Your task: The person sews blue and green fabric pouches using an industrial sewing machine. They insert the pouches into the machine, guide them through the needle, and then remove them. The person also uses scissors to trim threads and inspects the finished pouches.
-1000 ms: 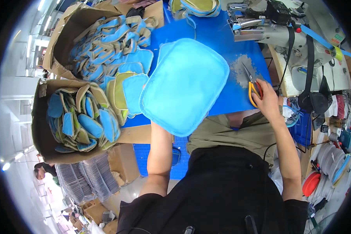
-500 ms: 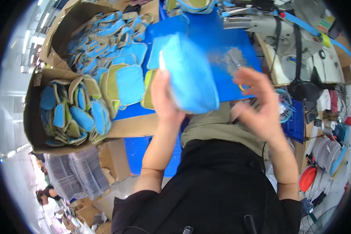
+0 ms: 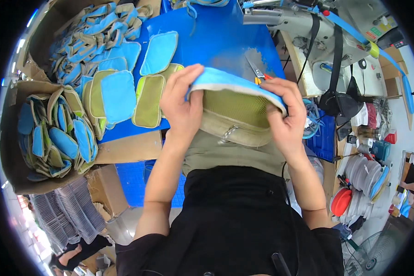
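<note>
Between my hands is a fabric pouch (image 3: 239,108), blue outside, with olive mesh and a beige zippered band showing on the side toward me. A metal zipper pull dangles from the band. My left hand (image 3: 183,99) pinches the pouch's left end, thumb inside the rim. At the right end my right hand (image 3: 286,110) grips the edge the same way. Just beyond the right hand, scissors (image 3: 257,70) with orange handles lie on the blue tabletop (image 3: 216,43). Left of the pouch lie flat blue panels (image 3: 118,96) and olive mesh panels (image 3: 148,101).
Cardboard boxes hold blue and beige strips (image 3: 94,39) and folded pieces (image 3: 64,140) at the left. A sewing machine (image 3: 303,34) stands at the far right. Spools and discs (image 3: 361,172), one red, sit at the right. Stacked grey sheets (image 3: 69,211) are below the boxes.
The pouch has come down and turned so its mesh and zipper side shows. My right hand, apart from it before, now grips its right end. The view has shifted right.
</note>
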### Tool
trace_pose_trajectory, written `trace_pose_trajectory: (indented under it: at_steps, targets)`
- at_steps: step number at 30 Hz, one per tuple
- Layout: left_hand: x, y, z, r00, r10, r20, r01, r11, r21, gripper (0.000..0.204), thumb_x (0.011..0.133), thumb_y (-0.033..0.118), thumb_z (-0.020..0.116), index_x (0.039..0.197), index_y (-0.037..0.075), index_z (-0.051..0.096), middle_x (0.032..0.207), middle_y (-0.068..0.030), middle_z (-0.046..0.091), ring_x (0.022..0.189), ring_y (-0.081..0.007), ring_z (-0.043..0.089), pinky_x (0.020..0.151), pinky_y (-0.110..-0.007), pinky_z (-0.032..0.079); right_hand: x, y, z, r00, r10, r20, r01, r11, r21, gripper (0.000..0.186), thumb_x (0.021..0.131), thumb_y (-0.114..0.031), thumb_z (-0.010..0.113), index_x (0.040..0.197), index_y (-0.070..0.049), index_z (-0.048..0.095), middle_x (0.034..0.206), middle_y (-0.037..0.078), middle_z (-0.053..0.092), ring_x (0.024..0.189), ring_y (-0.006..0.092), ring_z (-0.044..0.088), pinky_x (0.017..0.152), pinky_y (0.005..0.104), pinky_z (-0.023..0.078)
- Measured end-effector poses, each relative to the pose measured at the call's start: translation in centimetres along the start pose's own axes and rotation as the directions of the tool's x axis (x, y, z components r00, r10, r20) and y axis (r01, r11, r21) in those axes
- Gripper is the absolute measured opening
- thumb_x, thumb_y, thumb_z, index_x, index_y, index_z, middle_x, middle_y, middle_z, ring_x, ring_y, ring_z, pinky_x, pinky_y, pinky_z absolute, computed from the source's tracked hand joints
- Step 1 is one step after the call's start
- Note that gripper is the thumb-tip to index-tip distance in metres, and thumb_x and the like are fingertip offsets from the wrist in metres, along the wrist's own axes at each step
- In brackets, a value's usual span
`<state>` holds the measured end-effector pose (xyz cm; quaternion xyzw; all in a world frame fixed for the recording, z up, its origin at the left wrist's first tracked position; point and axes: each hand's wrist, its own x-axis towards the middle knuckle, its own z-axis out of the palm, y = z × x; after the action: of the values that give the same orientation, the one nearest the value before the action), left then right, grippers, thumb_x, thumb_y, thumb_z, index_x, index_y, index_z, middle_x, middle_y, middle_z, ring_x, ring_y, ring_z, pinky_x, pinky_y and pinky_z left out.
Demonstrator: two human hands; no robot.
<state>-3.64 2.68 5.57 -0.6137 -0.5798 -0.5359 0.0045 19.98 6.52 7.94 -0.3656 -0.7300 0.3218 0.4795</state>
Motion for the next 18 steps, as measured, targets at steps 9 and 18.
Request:
trace_pose_trajectory:
  at_steps: [9, 18]
  targets:
    - [-6.7, 0.0, 2.4, 0.996, -0.066, -0.062, 0.069, 0.996, 0.053, 0.046, 0.084, -0.008, 0.068, 0.128, 0.003, 0.071, 0.112, -0.0128, 0.060, 0.095, -0.0218, 0.058, 0.079, -0.030, 0.050, -4.9, 3.4, 2.7, 0.989, -0.146, -0.008, 0.142, 0.972, -0.187, 0.043, 0.061, -0.025, 0.095, 0.097, -0.009, 0.078, 0.089, 0.005, 0.061, 0.079, 0.0212, 0.058, 0.065, 0.0333, 0.047]
    - [-12.5, 3.8, -1.0, 0.730, -0.492, 0.475, 0.683, 0.565, -0.463, 0.028, 0.095, -0.001, 0.063, 0.121, 0.000, 0.074, 0.105, -0.0100, 0.062, 0.097, -0.0191, 0.058, 0.086, -0.030, 0.046, -4.0, 4.6, 1.1, 0.923, 0.267, 0.279, -0.281, 0.960, 0.011, 0.038, 0.078, -0.015, 0.088, 0.061, -0.001, 0.057, 0.063, 0.005, 0.049, 0.058, 0.0168, 0.046, 0.055, 0.0322, 0.034]
